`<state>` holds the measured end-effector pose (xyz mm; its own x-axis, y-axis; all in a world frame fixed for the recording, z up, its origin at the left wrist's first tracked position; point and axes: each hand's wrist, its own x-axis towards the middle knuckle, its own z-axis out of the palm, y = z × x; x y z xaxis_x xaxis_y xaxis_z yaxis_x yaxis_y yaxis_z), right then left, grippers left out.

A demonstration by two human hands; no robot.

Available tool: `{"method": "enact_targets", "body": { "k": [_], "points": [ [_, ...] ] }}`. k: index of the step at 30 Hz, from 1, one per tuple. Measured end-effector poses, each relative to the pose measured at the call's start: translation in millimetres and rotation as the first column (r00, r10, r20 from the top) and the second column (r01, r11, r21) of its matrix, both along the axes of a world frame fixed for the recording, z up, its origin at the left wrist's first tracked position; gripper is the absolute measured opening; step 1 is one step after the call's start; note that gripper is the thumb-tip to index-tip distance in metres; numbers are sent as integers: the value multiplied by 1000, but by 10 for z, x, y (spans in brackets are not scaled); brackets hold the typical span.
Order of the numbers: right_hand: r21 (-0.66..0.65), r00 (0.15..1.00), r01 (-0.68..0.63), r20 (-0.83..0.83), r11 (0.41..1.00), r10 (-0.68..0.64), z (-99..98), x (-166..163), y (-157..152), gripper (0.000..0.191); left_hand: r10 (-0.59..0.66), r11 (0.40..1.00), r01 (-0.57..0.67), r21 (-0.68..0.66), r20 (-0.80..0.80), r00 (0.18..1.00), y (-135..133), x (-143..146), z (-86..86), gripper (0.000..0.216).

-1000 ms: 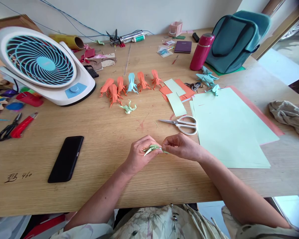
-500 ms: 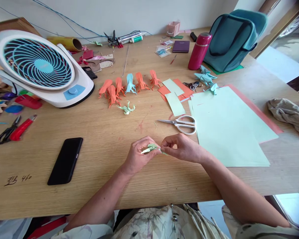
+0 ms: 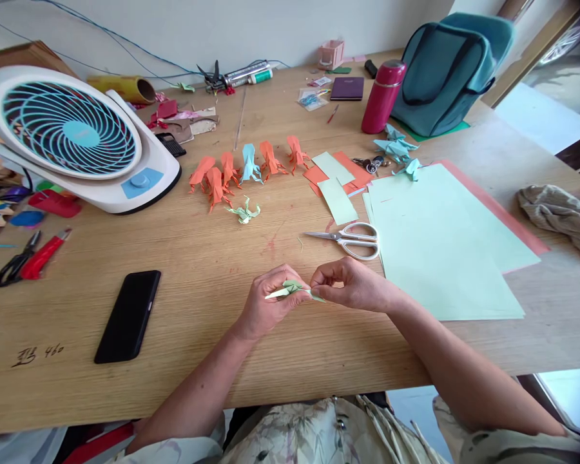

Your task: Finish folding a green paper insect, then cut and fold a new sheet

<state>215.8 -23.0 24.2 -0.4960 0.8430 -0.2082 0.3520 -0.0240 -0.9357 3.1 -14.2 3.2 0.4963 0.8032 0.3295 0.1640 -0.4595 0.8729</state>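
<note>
Between both hands is a small pale green folded paper figure (image 3: 290, 289), held above the front of the table. My left hand (image 3: 267, 303) is closed around its body, thumb and fingers pinching it. The fingertips of my right hand (image 3: 348, 284) pinch its thin right end, close against the left fingertips. White-handled scissors (image 3: 355, 241) lie just beyond my right hand. Past them rest pale green paper strips (image 3: 337, 201). A finished-looking green origami creature (image 3: 244, 211) sits farther back, near several orange origami insects (image 3: 216, 185) and a light blue one (image 3: 250, 163).
Large pale green sheets (image 3: 444, 245) lie on the right. At the left are a fan (image 3: 147, 177), a black phone (image 3: 128, 316) and a red-handled cutter (image 3: 43, 256). A red bottle (image 3: 383, 96) and teal bag (image 3: 444, 80) stand at the back right, near blue origami figures (image 3: 396, 148).
The camera view has shifted slightly. Both hands keep their pinch on the paper figure, whose left tip now sticks out a little farther left.
</note>
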Motion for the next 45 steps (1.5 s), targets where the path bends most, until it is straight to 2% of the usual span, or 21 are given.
{"method": "enact_targets", "body": {
  "k": [7,16,24,34,45],
  "points": [
    [92,998,39,53,995,-44,48,-22,-34,16,3,1000,-2,-12,23,1000,-1,16,-6,11],
    [-31,998,-21,-60,999,19,-1,3,-1,18,-6,1000,6,-7,7,1000,2,-12,12,8],
    [69,1000,16,8,998,-16,7,-8,-33,16,-8,998,9,-67,9,1000,-2,10,37,8],
    [-51,993,-21,-118,999,14,-6,-11,-9,20,31,1000,-31,4,10,999,-26,-1,33,8],
    [-134,970,-44,-241,990,11,-74,-31,-9,19,33,999,-33,-20,9,999,-14,-5,34,3]
  ]
}}
